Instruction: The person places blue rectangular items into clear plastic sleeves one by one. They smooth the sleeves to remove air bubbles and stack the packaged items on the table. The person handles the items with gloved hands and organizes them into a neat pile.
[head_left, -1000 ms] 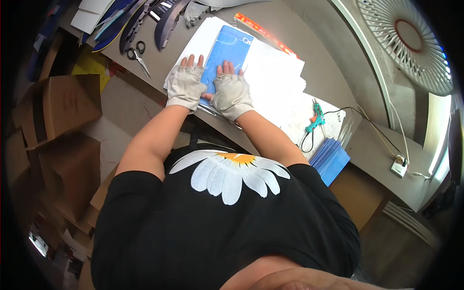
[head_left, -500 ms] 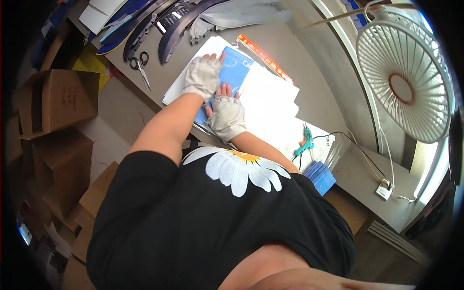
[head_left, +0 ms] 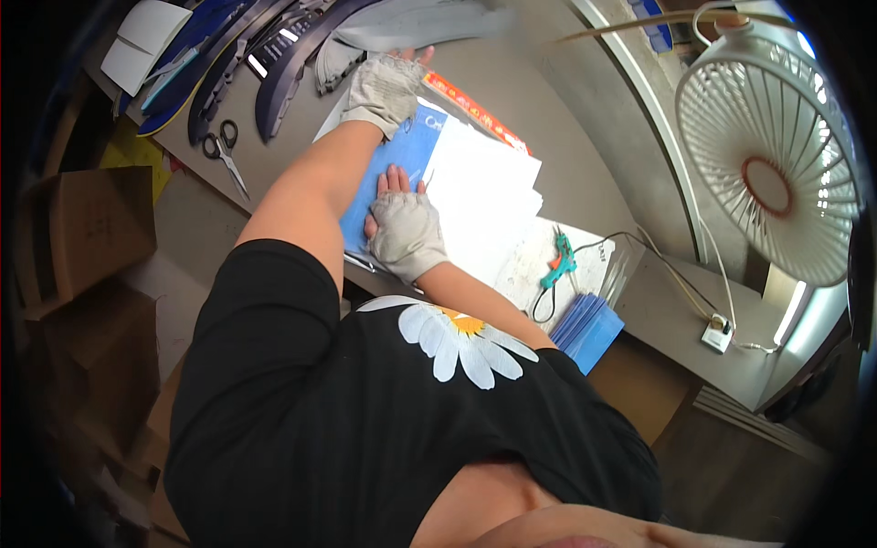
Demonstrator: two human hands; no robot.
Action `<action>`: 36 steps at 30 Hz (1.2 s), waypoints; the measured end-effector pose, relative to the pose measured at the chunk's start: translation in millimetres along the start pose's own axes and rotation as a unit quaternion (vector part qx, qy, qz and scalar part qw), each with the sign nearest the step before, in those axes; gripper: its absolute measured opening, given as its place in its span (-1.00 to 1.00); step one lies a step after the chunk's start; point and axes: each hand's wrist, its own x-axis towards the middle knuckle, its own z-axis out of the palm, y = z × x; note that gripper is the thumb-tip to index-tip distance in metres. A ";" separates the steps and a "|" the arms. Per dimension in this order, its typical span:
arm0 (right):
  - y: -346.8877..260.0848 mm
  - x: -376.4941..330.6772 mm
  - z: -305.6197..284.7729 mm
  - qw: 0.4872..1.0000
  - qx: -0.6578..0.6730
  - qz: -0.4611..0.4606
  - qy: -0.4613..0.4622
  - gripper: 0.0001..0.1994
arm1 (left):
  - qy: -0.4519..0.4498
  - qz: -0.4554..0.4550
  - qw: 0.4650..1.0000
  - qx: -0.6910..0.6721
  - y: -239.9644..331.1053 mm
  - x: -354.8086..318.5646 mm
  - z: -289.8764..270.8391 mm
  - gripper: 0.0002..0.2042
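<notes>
Both my hands wear whitish fingerless gloves. My left hand (head_left: 382, 93) reaches over the far end of a flat blue sheet (head_left: 411, 146), its fingers stretched out just past the sheet's edge. Nearer to me, my right hand (head_left: 407, 236) lies palm down on the same sheet, fingers extended and thumb apart. Neither hand grips anything. A pile of white paper (head_left: 484, 187) lies under the blue sheet and spreads out to its right. A red-orange patterned strip (head_left: 480, 116) runs along the far side of the paper.
A teal glue gun (head_left: 559, 263) with a black cord rests right of the paper, beside stacked blue pieces (head_left: 589, 333). Scissors (head_left: 224, 155) and dark curved parts (head_left: 279, 87) lie at the left. A white fan (head_left: 767, 164) stands right; cardboard boxes (head_left: 100, 228) are at left.
My left hand has slid away from me, toward the far end of the blue sheet. My right hand stays flat on it. The whole view has shifted slightly.
</notes>
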 end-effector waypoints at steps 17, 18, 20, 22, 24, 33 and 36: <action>36.4 -39.1 33.3 0.923 0.260 0.140 0.246 -0.41 | -0.045 0.019 0.999 -0.011 7.9 -263.3 -79.6 -0.29; 58.5 -54.9 28.5 0.906 0.223 0.176 0.315 -0.46 | -0.053 0.011 0.999 -0.010 8.6 -261.2 -75.6 -0.29; 114.0 -98.4 16.4 0.864 -0.031 0.338 0.372 -0.54 | -0.059 -0.069 0.993 -0.071 22.5 -220.6 -93.5 -0.30; 160.8 -127.6 13.8 0.817 0.243 0.372 0.368 -0.60 | -0.059 -0.072 0.992 -0.084 31.0 -183.5 -88.1 -0.30; 195.7 -146.5 11.7 0.670 0.523 0.422 0.316 -0.56 | -0.048 -0.032 0.997 -0.049 37.1 -141.9 -60.2 -0.30; 185.1 -137.7 -3.9 0.641 0.533 0.536 0.131 -0.49 | -0.102 -0.034 0.994 0.034 37.9 -126.1 -9.0 -0.32; 154.9 -124.5 -24.5 0.610 0.528 0.576 0.129 -0.46 | -0.089 -0.027 0.995 0.021 32.4 -128.7 -9.4 -0.34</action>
